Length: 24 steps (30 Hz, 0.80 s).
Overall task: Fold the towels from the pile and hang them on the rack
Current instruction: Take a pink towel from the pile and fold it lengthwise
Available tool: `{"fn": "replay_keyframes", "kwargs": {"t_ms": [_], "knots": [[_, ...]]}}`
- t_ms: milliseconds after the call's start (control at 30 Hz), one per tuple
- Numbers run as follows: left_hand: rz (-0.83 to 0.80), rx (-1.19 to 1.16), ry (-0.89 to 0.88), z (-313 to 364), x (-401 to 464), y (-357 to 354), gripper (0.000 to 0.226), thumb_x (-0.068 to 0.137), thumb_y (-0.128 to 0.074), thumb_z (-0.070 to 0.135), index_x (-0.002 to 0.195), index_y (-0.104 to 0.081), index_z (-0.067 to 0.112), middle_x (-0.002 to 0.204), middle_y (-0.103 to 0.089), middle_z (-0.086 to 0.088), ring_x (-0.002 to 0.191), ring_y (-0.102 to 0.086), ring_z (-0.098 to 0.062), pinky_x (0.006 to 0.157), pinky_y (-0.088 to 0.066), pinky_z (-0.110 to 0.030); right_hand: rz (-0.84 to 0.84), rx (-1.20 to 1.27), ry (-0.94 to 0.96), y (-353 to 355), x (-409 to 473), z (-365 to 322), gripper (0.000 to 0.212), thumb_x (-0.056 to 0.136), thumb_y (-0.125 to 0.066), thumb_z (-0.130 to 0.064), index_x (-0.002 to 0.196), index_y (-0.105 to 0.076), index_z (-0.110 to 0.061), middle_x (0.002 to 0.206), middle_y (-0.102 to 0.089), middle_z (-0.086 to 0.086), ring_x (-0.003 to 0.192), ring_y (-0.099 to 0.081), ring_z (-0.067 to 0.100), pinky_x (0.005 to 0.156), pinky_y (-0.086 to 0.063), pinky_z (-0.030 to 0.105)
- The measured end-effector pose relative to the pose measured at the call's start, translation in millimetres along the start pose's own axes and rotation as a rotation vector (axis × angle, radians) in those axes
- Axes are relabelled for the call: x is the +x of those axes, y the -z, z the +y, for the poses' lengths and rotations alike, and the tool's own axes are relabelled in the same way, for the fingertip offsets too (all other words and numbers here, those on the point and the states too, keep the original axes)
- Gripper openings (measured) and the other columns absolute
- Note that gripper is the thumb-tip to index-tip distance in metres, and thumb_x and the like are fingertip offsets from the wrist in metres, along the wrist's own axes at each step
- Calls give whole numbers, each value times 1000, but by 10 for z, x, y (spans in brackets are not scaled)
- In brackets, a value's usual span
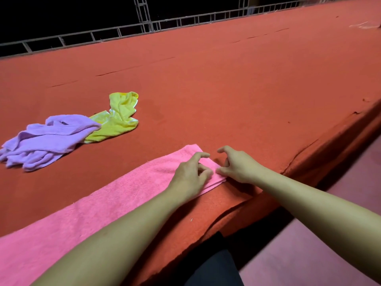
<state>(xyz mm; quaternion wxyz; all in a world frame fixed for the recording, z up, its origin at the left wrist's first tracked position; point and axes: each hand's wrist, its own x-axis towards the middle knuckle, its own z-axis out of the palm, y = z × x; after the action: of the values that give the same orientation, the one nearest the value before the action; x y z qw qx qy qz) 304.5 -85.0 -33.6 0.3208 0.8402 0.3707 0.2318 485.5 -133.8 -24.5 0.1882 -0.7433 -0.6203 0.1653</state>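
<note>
A wide red table [226,83] fills the view. A long pink towel [92,205] lies flat along its near edge, doubled over lengthwise. Beyond the pink towel, well apart, a crumpled purple towel [45,139] overlaps a crumpled yellow towel [119,118]. At the pink towel's far end, the left hand [190,175] and right hand [237,165] pinch its corner with curled fingers.
</note>
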Motion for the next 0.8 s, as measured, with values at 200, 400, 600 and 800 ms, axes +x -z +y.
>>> {"fn": "replay_keyframes", "kwargs": {"t_ms": [200,400,600,800], "knots": [[141,115,49,-173,289,176,31,95,-60,21,125,-56,27,102,-67,10,96,-62,-12,89,-48,-30,-18,36,-17,-21,-63,-29,69,79,-78,-35,137,-43,-18,84,-66,-7,96,-65,21,82,-48,32],[76,256,103,-402,764,261,34,95,-59,27,127,-56,16,123,-64,-3,114,-58,-22,101,-43,-33,24,4,-66,-123,-89,-36,71,76,-76,-41,135,-43,-22,101,-72,2,102,-65,26,84,-49,35],[-87,399,155,-380,1072,208,42,93,-59,40,128,-54,18,126,-64,-5,119,-56,-28,99,-43,-37,72,-85,-65,-240,-203,-127,65,81,-67,-43,137,-36,-29,108,-69,3,104,-63,30,82,-52,41],[-64,91,81,-357,1114,327,32,88,-70,22,118,-61,24,90,-64,7,86,-62,-13,75,-42,-20,29,179,-126,-174,-156,-130,70,76,-69,-21,139,-39,-22,88,-67,-6,89,-64,20,79,-49,31]]}}
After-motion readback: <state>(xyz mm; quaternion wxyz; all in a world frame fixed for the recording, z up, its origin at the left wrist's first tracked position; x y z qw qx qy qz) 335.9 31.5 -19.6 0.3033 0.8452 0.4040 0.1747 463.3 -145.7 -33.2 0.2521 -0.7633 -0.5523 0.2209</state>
